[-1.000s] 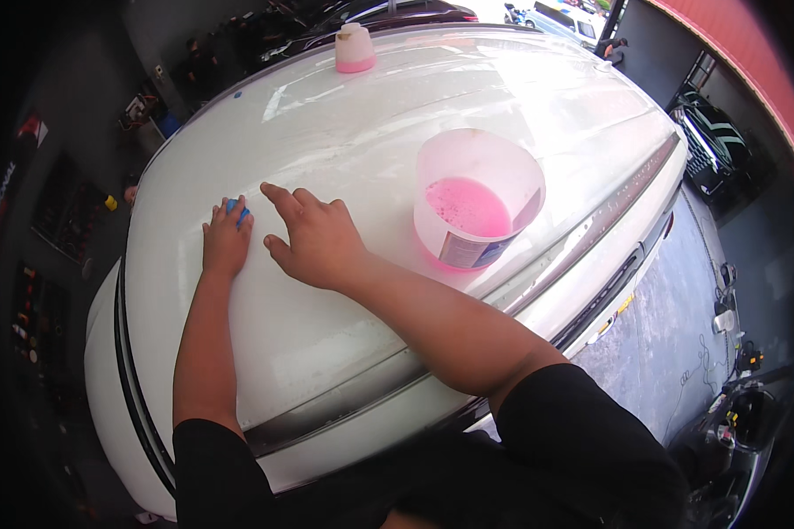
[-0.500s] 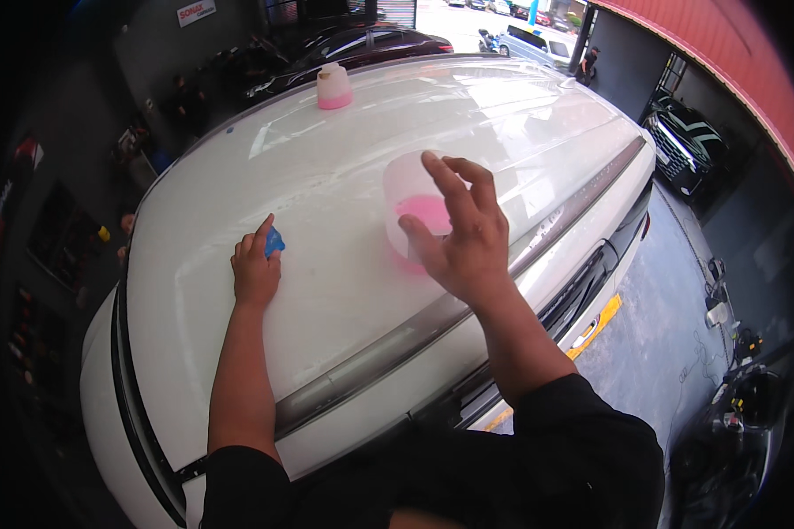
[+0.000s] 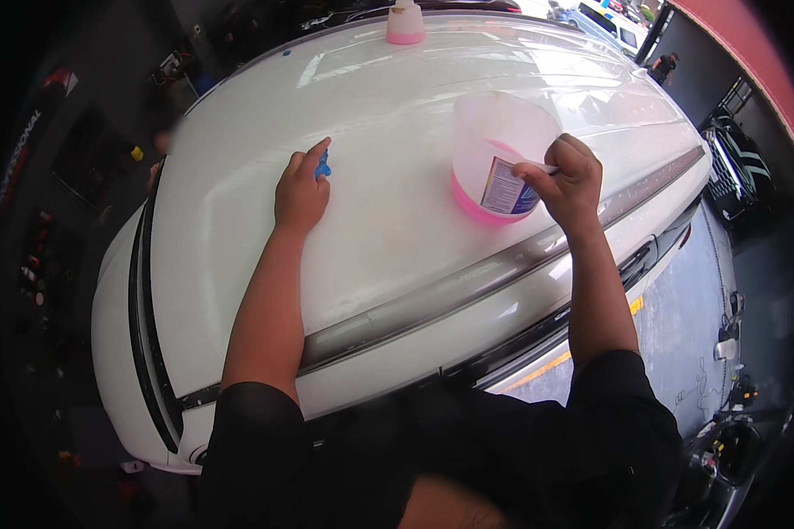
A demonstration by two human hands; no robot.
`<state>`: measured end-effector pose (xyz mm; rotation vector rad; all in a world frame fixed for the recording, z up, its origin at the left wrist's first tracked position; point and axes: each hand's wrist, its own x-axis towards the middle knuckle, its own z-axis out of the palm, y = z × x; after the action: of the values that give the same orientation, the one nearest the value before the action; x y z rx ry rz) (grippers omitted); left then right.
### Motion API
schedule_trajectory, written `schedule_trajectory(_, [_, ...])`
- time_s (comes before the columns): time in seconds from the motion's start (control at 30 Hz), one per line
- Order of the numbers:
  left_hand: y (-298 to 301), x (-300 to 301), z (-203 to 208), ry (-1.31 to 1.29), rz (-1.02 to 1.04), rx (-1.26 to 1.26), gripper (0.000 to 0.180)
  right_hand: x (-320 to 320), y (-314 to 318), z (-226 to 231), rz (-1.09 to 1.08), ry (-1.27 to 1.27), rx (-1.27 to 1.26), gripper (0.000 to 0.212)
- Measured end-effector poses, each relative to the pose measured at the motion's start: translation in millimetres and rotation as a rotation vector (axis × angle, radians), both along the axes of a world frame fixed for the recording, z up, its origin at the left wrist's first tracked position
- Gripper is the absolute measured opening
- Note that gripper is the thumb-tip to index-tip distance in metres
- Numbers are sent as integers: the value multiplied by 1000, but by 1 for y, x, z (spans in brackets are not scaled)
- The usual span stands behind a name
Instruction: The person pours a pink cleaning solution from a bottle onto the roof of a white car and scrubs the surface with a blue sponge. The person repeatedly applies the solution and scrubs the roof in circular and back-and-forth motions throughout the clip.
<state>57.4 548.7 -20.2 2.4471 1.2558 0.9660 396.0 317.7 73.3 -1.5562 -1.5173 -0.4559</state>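
Observation:
A translucent plastic jug (image 3: pixel 505 119) with pink liquid in its lower part and a printed label is over the white car roof (image 3: pixel 388 251), right of centre. My right hand (image 3: pixel 577 181) is closed on the jug's near right side, thumb and fingers pinching a pale edge that looks like its handle. The jug looks slightly tilted; whether its base touches the roof I cannot tell. Further left, my left hand (image 3: pixel 300 196) presses a soft blue lump (image 3: pixel 323 165), like detailing clay, against the roof. The palm hides part of the lump.
At the roof's far edge stands a second container (image 3: pixel 406 26) with pink liquid. A small blue bit (image 3: pixel 287 53) lies far left. A grey roof rail (image 3: pixel 432 295) runs along the near side. A person (image 3: pixel 664 68) stands beyond at the right, near a dark car (image 3: pixel 739 163).
My right hand, spread open beside the jug before, has closed on its side. My left hand stays on the roof with the blue lump. The whole view has shifted.

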Motion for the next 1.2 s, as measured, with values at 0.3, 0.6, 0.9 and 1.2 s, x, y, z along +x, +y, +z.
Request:
schedule_trajectory(0.3, [3, 1, 1, 14, 29, -29, 64, 20, 34, 73, 297, -210, -298, 67])
schedule_trajectory(0.6, [7, 1, 0, 17, 45, -50, 62, 15, 48, 99, 213, -324, -527, 64])
schedule_trajectory(0.9, [19, -6, -19, 131, 96, 72, 59, 34, 46, 93, 122, -280, -428, 60])
schedule_trajectory(1.2, [26, 7, -26, 248, 252, 62, 65, 96, 69, 51, -275, -12, -38, 59])
